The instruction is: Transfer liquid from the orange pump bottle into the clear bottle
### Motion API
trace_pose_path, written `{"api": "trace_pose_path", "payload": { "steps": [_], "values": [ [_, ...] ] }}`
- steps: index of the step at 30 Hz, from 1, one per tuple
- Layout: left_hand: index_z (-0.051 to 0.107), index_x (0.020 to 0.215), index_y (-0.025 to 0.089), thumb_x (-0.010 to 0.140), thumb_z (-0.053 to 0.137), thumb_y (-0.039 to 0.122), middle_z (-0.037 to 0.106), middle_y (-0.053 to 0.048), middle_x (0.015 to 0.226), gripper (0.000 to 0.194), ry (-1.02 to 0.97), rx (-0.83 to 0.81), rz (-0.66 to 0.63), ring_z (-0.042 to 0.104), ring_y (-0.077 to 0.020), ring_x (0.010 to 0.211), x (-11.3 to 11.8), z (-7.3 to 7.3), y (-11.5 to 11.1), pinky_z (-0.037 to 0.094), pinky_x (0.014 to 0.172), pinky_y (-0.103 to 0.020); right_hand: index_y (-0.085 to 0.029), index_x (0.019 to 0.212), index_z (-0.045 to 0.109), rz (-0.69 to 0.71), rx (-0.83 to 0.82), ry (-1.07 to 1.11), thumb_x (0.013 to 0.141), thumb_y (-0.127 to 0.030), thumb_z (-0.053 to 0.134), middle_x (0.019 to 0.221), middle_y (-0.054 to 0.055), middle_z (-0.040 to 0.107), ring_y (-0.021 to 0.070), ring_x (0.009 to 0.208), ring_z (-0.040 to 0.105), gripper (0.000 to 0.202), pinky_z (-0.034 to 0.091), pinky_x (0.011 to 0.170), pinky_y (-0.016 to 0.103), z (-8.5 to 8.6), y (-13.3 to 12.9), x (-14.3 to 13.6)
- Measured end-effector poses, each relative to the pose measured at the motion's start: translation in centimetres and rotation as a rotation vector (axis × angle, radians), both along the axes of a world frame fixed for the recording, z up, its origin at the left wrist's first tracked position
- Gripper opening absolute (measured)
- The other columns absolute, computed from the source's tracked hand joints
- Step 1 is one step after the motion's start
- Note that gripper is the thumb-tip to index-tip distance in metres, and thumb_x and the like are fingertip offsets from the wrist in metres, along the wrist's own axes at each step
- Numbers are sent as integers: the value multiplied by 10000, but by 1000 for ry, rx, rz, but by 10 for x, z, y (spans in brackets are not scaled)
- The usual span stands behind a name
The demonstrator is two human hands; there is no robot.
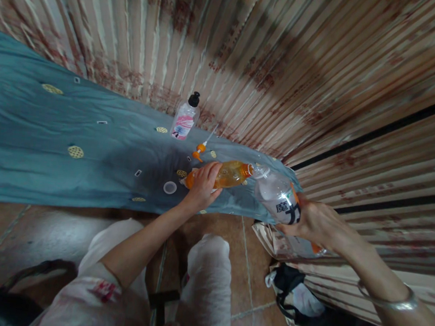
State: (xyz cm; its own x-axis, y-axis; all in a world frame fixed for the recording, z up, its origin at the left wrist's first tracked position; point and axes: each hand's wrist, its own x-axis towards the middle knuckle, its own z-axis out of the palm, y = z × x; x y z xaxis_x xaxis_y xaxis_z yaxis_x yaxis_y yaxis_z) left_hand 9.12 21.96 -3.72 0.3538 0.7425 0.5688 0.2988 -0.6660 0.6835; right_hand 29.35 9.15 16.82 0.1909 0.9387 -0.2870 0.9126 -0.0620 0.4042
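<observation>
My left hand (203, 182) is wrapped round an orange see-through bottle (232, 174), which lies tilted with its open neck to the right. In my right hand (313, 219) is a large clear plastic bottle (275, 193) with a printed label, slanted so its mouth meets the orange bottle's neck. Whether the mouths touch or liquid passes between them, I cannot tell. An orange pump top (199, 151) with a thin tube lies on the cloth beyond my left hand. Near my left wrist lies a small round whitish disc (170, 187).
A clear bottle with a black cap (185, 119) and pink label stands at the back by the pleated curtain (167, 42). Teal patterned cloth (33, 131) covers the long surface. Bags (301, 292) sit on the tiled floor at the right, below the surface's edge.
</observation>
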Motion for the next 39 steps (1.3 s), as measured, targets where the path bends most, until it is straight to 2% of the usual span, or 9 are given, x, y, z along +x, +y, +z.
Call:
{"api": "trace_pose_path", "payload": {
  "steps": [5,17,27,33,39],
  "values": [
    [317,1380,144,765,628,196,454,-165,1379,692,0,1,3,449,-315,1267,0,0,0,362,1067,-483,-153,976,536,-6,12,7,709,-625,579,610,71,655,270,628,678,544,331,496,267,0,0,-2],
    [323,1382,153,774,619,213,455,-164,1383,679,15,-15,-9,452,-319,1263,-1,2,-1,356,1062,-489,-149,995,540,-35,-17,10,722,-634,557,673,85,675,299,717,699,557,372,538,284,1,-1,-2],
    [335,1369,134,753,639,193,461,-171,1375,689,3,-7,-2,453,-322,1263,1,0,0,362,1066,-481,-138,994,547,-39,-10,-12,715,-604,583,651,85,670,279,672,691,545,364,518,275,2,1,-5],
    [312,1389,151,767,624,205,452,-167,1383,698,6,-16,-10,442,-316,1273,0,1,-1,351,1069,-487,-144,992,539,-20,-3,-4,705,-655,568,631,79,666,281,659,688,586,354,506,273,0,-1,-2],
    [308,1392,161,773,617,214,448,-162,1385,694,7,-12,-14,443,-314,1273,0,1,0,351,1066,-484,-140,992,548,-9,0,-20,724,-622,561,630,74,661,269,647,684,551,347,505,272,1,-1,-3]
  ]
}}
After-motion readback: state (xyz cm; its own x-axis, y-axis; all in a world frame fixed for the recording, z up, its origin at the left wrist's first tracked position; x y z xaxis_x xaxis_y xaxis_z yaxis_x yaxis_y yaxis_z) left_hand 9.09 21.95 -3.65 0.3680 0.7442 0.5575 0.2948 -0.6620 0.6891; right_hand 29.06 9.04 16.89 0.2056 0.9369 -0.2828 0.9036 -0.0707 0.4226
